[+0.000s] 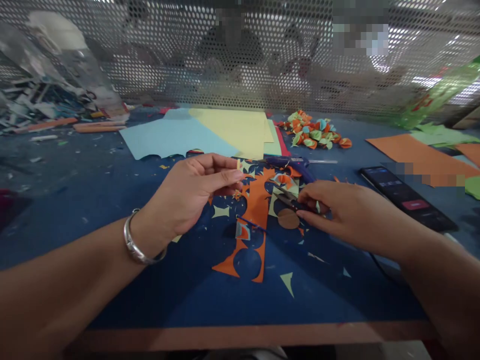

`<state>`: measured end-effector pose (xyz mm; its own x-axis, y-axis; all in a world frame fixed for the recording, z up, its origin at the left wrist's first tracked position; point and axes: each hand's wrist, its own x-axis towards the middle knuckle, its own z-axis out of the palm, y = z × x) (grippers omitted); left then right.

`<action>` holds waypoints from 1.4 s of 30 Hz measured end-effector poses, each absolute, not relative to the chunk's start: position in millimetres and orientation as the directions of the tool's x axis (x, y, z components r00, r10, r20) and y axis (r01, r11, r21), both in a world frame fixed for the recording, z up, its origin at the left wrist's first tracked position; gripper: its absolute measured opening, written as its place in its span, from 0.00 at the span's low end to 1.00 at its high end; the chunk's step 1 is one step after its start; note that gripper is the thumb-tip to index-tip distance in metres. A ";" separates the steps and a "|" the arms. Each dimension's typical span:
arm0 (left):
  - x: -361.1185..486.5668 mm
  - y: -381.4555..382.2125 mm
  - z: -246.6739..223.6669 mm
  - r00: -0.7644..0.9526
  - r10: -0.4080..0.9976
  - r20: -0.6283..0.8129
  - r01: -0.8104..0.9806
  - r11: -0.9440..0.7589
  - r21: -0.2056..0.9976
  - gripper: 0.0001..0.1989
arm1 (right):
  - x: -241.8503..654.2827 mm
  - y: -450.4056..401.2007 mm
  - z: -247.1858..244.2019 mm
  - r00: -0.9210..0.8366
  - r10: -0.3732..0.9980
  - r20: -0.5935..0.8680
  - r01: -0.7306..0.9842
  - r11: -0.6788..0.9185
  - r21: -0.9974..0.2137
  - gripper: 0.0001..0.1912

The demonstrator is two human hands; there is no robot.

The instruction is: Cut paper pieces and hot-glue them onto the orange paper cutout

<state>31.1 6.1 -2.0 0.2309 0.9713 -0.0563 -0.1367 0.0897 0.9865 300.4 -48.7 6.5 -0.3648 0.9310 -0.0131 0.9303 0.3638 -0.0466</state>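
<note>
My left hand [204, 187], with a silver bangle at its wrist, is closed in a pinch. A thin yellow edge of a small paper piece [238, 164] shows at its fingertips; the rest is hidden. In my right hand [330, 205] is a pair of small dark scissors [285, 196], blades pointing left and slightly apart. Below the blades lies a round brown disc [288, 219]. Between the hands, orange paper [258, 200] with round cut-outs lies among pale green and orange scraps. Behind the scissors rests a blue glue gun [290, 162].
Light blue [165, 135] and yellow paper sheets [232, 125] lie behind my left hand. Curled paper pieces [315, 131] are heaped at the back. A phone [407, 197] and orange sheets [416, 155] lie right. Bottles stand before a perforated metal screen [157, 75]; people are behind it.
</note>
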 end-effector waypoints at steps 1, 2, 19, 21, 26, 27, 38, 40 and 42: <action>28.0 7.3 0.7 0.206 0.978 -0.029 -0.152 0.062 0.987 0.07 | 301.2 -48.9 5.5 -0.372 0.928 -0.005 0.928 0.371 -0.043 0.10; 24.6 8.3 3.9 0.177 0.984 0.004 -0.170 0.026 0.985 0.07 | 302.0 -49.1 4.7 -0.380 0.925 0.004 0.924 0.380 -0.039 0.10; -35.8 23.6 24.9 -0.178 0.981 0.082 -0.236 -0.123 0.964 0.07 | 301.2 -44.3 27.1 -0.209 0.954 0.213 0.927 0.262 -0.267 0.09; -39.3 26.8 19.8 -0.147 0.988 0.037 -0.211 -0.067 0.975 0.10 | 296.8 -42.5 32.5 -0.247 0.950 0.194 0.914 0.294 -0.278 0.10; -42.1 30.3 11.2 -0.030 0.999 -0.042 -0.203 0.035 0.979 0.13 | 278.2 -34.6 53.9 -0.320 0.924 0.211 0.878 0.373 -0.300 0.10; -41.9 30.4 10.8 -0.031 0.999 -0.045 -0.215 0.037 0.976 0.13 | 274.9 -32.5 58.8 -0.316 0.923 0.220 0.884 0.371 -0.286 0.10; -51.2 32.3 24.0 -0.086 0.995 0.050 -0.305 -0.075 0.949 0.07 | 316.3 -23.0 52.8 -0.166 0.975 0.149 0.951 0.198 -0.237 0.11; -49.7 31.7 24.9 -0.111 0.993 0.027 -0.298 -0.059 0.953 0.07 | 313.5 -23.7 49.7 -0.167 0.977 0.132 0.954 0.194 -0.228 0.13; -46.5 30.8 24.1 -0.124 0.992 0.019 -0.291 -0.054 0.955 0.07 | 297.6 -24.8 48.5 -0.214 0.974 0.079 0.941 0.228 -0.249 0.11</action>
